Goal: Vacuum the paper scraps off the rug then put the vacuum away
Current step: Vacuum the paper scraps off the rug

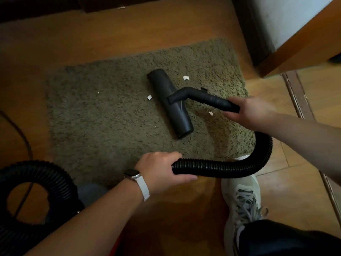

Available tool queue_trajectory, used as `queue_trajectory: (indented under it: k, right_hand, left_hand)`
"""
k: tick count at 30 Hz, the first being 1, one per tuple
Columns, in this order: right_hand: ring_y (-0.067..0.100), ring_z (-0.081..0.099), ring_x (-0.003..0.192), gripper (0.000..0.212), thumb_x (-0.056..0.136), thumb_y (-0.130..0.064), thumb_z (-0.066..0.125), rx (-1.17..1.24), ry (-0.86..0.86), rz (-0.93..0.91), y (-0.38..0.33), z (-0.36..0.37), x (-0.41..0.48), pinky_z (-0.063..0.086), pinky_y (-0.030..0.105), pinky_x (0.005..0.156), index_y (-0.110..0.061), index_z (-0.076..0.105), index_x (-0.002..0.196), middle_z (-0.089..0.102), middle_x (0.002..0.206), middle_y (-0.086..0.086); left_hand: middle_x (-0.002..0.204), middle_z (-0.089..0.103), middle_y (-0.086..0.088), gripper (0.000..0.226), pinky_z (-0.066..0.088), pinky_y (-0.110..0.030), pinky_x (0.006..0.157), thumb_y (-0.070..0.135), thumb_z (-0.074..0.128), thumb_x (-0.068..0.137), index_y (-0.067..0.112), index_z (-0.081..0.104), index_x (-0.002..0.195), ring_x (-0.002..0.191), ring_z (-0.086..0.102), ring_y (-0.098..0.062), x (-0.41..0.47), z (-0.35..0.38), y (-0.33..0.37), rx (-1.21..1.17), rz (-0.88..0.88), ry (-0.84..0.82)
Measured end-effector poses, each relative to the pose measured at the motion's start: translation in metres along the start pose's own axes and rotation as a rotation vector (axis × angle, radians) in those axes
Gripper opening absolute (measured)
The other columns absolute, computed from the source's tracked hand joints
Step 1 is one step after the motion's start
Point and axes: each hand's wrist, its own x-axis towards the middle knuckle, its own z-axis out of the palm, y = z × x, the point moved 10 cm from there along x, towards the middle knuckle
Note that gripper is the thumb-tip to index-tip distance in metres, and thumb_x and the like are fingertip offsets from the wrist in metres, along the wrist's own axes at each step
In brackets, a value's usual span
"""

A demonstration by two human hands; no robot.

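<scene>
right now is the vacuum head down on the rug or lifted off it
Down on the rug: the vacuum head lies flat along the pile, no gap showing under it.

No text, label, brand, number or sign can be read anywhere in this view. The smartwatch (pixel 132 174) on the wrist, lower middle of the frame, has a dark screen with nothing legible on it. The black vacuum nozzle (pixel 169 104) at the centre looks plain. It may carry a moulded mark, but the dim, soft picture does not let one be made out. The pale shoe (pixel 243 198) at lower right shows grey laces and panels, with no lettering or logo that can be read.
</scene>
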Motion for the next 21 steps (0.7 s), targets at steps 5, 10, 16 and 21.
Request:
queue_trajectory:
  k: [5, 10, 16, 21]
  right_hand:
    - [0.015, 0.059, 0.060, 0.031, 0.095, -0.051, 0.055, -0.063, -0.028, -0.024, -0.021, -0.006, 0.019, 0.055, 0.037, 0.054, -0.028, 0.057, 0.115, 0.061, 0.072, -0.003]
    - [0.014, 0.054, 0.060, 0.035, 0.095, -0.056, 0.053, -0.197, -0.034, -0.074, -0.048, -0.006, 0.028, 0.043, 0.026, 0.048, -0.030, 0.055, 0.118, 0.054, 0.071, -0.010]
    - [0.014, 0.056, 0.059, 0.030, 0.094, -0.059, 0.050, -0.241, -0.057, -0.108, -0.059, -0.001, 0.033, 0.049, 0.029, 0.051, -0.036, 0.052, 0.113, 0.056, 0.071, -0.007]
    - [0.015, 0.058, 0.063, 0.036, 0.093, -0.057, 0.053, -0.139, -0.049, -0.007, -0.028, -0.006, 0.030, 0.048, 0.029, 0.050, -0.032, 0.054, 0.119, 0.059, 0.074, -0.005]
  left_hand:
    - [0.076, 0.058, 0.014, 0.056, 0.046, -0.024, 0.064, 0.085, 0.047, 0.072, 0.035, 0.058, 0.097, 0.074, 0.057, -0.004, 0.002, -0.008, -0.004, 0.004, 0.003, 0.021]
    - [0.078, 0.059, 0.015, 0.058, 0.049, -0.025, 0.064, 0.085, 0.045, 0.073, 0.035, 0.058, 0.099, 0.074, 0.058, -0.004, 0.000, -0.006, -0.003, 0.006, 0.027, 0.017]
    - [0.078, 0.060, 0.014, 0.060, 0.051, -0.028, 0.065, 0.086, 0.044, 0.072, 0.034, 0.059, 0.098, 0.075, 0.059, -0.004, -0.002, -0.005, -0.005, 0.002, 0.037, 0.027]
    - [0.077, 0.060, 0.013, 0.058, 0.052, -0.028, 0.067, 0.085, 0.045, 0.072, 0.035, 0.058, 0.097, 0.075, 0.059, -0.004, 0.000, -0.010, -0.009, -0.007, 0.003, 0.031]
